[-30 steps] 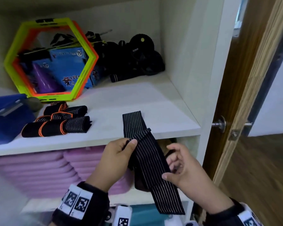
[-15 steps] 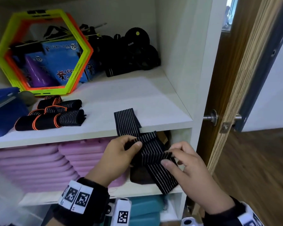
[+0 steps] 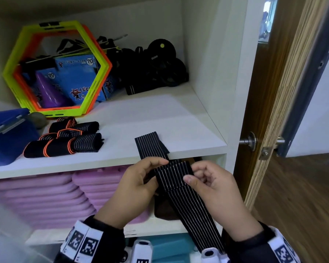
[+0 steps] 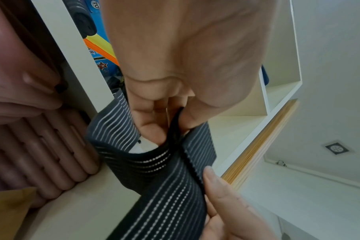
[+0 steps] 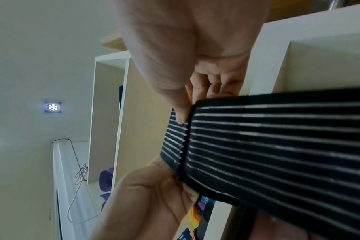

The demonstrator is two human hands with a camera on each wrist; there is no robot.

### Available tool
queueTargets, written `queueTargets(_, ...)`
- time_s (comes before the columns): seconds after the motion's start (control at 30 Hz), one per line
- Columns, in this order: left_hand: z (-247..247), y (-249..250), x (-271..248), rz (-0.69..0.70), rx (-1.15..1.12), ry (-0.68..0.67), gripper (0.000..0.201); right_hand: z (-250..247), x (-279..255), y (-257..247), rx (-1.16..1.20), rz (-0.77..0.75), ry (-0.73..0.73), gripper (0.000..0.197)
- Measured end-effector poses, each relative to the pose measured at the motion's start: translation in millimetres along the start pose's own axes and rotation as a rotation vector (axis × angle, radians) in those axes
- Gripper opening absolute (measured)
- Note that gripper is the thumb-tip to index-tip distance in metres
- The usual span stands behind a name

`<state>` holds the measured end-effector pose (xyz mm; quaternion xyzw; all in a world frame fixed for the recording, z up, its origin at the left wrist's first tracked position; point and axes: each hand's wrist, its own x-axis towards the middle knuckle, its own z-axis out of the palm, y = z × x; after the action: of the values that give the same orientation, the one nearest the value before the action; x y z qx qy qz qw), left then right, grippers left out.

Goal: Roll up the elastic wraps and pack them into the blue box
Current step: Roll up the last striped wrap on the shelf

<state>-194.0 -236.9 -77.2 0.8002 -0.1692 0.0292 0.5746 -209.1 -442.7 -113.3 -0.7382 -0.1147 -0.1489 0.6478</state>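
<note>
A black elastic wrap (image 3: 171, 177) with thin white stripes is held in front of the shelf edge. My left hand (image 3: 139, 179) grips its folded part from the left, thumb on top. My right hand (image 3: 203, 177) pinches the same fold from the right. One end lies up on the shelf (image 3: 150, 143); the long tail (image 3: 199, 221) hangs down toward my right wrist. The wrap (image 4: 154, 162) curls round my left fingers in the left wrist view. The wrap (image 5: 277, 146) crosses the right wrist view. The blue box (image 3: 6, 135) stands open at the shelf's left end.
Several rolled black-and-orange wraps (image 3: 65, 141) lie beside the box. A yellow and orange hexagon frame (image 3: 57, 69), blue packets and black gear (image 3: 156, 67) fill the shelf's back. Pink foam mats (image 3: 46, 198) sit on the shelf below. A wooden door (image 3: 273, 111) stands at the right.
The loose strip has been folded over between my hands, so the hanging tail is shorter. Both hands came closer together at the fold and sit just under the shelf edge.
</note>
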Motion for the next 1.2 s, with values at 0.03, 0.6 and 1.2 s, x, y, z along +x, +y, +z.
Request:
queueTargets(0.03, -1, 0, 0, -0.007, -0.023, -0.008, 0.046, 3, 2, -1, 0.022, 0.007, 0.032, 0.012)
queueTargets(0.6, -23, 8, -3, 0.023, -0.237, -0.027, 0.036, 27, 12, -14, -0.038, -0.073, 0.098, 0.032)
queueTargets(1.2, -12, 15, -8, 0.018, -0.138, 0.014, 0.041, 26, 7, -11, -0.267, -0.165, 0.078, 0.034)
